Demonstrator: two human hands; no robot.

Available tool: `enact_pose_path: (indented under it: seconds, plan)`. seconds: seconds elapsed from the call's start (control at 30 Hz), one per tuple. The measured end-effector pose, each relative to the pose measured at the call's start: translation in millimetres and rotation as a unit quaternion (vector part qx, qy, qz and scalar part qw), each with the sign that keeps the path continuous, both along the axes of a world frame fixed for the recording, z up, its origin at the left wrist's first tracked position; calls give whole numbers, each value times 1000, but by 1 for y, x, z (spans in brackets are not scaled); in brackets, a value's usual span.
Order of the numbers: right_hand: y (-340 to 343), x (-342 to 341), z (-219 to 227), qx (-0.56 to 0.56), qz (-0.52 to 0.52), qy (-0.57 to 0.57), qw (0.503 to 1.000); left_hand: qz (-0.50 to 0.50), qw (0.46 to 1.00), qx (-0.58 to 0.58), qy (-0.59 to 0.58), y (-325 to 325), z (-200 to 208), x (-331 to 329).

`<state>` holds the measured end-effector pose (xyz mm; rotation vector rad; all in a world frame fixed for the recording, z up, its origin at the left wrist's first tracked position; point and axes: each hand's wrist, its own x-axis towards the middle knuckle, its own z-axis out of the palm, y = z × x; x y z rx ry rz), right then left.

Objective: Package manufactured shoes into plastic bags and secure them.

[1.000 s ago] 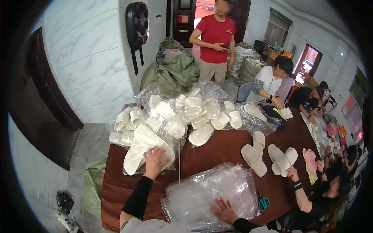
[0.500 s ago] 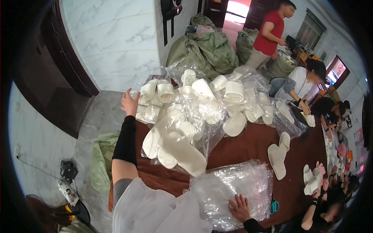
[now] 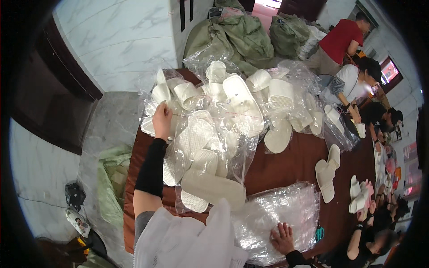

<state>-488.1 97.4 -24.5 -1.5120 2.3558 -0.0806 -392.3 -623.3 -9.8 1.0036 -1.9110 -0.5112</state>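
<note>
My left hand (image 3: 162, 121) is closed at the left end of a pile of white slippers (image 3: 241, 96) in clear plastic bags. Its fingers pinch the film of a clear plastic bag beside a tilted white slipper (image 3: 161, 93); the fingertips are partly hidden. Fingers spread, my right hand (image 3: 282, 239) lies flat on a stack of clear plastic bags (image 3: 272, 212) at the near edge. Bagged slippers with textured soles (image 3: 213, 184) lie between my two arms.
The brown-covered table (image 3: 263, 172) carries a loose slipper pair (image 3: 327, 174) and teal-handled scissors (image 3: 319, 233). Green sacks (image 3: 243, 38) stand behind it, and an open sack (image 3: 114, 178) is on the floor at left. Several people work along the right side.
My left hand has gone from open fingers to a closed grip, and the bagged slippers by it have shifted and tilted. My right hand stays on the stack. The person in red has moved right.
</note>
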Motion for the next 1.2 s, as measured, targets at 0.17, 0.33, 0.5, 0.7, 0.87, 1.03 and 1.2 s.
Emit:
enact_pose_path:
  seconds: [0.17, 0.33, 0.5, 0.7, 0.87, 1.03, 1.2]
  plan:
    - [-2, 1, 6, -13, 1, -12, 1000, -21, 982, 52, 183, 22, 69, 36]
    - [-1, 2, 13, -26, -9, -5, 1000, -147, 938, 79, 303, 71, 164, 55]
    - [-3, 2, 18, -65, 6, 9, 998, -243, 894, 115, 358, 161, 240, 91]
    - [6, 3, 18, -96, 3, 14, 995, -182, 925, 116, 312, 309, 247, 143]
    - [2, 6, 9, -141, 25, 39, 989, -115, 916, 285, 259, 440, 149, 182]
    - [6, 9, 12, -159, 25, 51, 986, -55, 917, 378, 115, 517, 53, 195]
    - [10, 9, 14, -140, 19, 54, 989, -141, 923, 352, -57, 535, 112, 195]
